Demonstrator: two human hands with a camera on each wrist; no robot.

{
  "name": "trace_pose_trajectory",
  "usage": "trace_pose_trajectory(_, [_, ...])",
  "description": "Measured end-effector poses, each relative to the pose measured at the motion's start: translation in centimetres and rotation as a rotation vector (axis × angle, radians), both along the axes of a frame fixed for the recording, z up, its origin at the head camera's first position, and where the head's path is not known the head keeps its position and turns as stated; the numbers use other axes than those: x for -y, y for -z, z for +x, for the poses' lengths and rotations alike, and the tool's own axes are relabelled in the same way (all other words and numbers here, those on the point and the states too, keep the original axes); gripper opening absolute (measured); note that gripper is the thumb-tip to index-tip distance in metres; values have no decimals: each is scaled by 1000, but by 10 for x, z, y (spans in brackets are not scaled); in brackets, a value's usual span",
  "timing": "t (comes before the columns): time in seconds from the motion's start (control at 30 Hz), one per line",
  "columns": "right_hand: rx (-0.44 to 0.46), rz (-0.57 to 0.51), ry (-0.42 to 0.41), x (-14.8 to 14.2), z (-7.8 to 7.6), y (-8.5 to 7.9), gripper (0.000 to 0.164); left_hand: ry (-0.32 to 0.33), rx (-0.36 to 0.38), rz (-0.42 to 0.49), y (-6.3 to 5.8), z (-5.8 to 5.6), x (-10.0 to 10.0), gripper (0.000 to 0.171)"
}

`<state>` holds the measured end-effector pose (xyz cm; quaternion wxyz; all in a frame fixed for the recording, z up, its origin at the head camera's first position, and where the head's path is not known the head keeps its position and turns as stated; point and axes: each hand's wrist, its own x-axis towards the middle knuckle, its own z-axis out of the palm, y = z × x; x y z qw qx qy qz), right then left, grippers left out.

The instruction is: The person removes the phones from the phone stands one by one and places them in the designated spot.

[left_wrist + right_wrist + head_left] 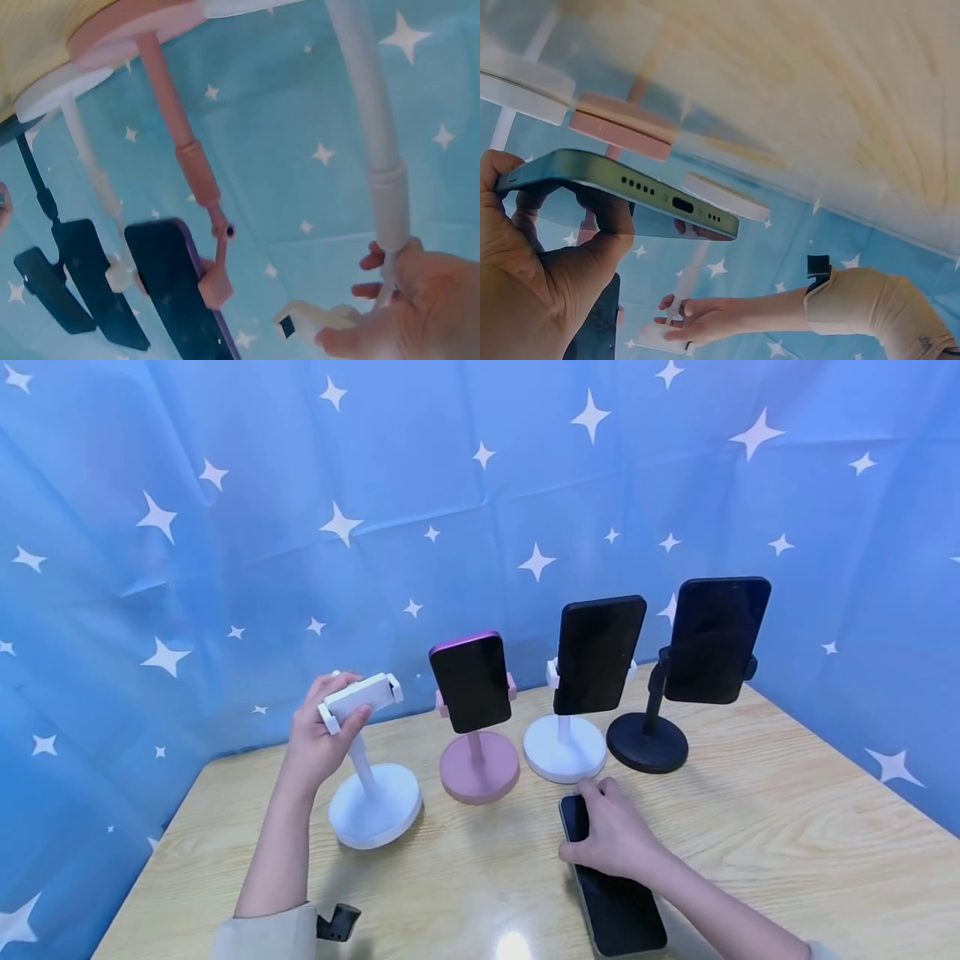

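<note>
From the head view, I see my left hand (318, 739) holding the clamp head of the empty white stand (372, 777), fingers curled around it. My right hand (611, 835) is gripping the dark phone (611, 885), which lies on the wooden table (787, 843) in front of the white stand with phone (577, 702). The pink stand (476, 727) and the black stand (675, 685) also carry phones.

From the left wrist view, the fingers (375, 262) wrap the thin white stem just under the clamp (307, 322). I judge this stand is light and top-loose; the round base gives its stability, so holding the head steady is sensible.

From the right wrist view, the phone (622, 191) is pinched at its edges between thumb and fingers, its end with the port lifted from the table. I think it is stiff, smooth and rather slippery, with glass that can break, so the long side edges are the safest place to take it.
</note>
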<state>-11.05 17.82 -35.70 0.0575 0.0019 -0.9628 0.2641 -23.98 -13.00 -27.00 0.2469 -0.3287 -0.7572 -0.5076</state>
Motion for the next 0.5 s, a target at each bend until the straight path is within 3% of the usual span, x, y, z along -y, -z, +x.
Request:
trace_pose_trajectory(0.13, [20,6,4,3,-3,2,60,-13,-29,-1,-5,4,-6,28])
trace_pose_trajectory(0.37, [31,5,1,6,-4,2,59,-20,-21,44,7,-7,-10,28])
trace_pose_trajectory(0.5, [29,14,-1,5,-5,4,60,10,-23,56,18,-17,-7,30])
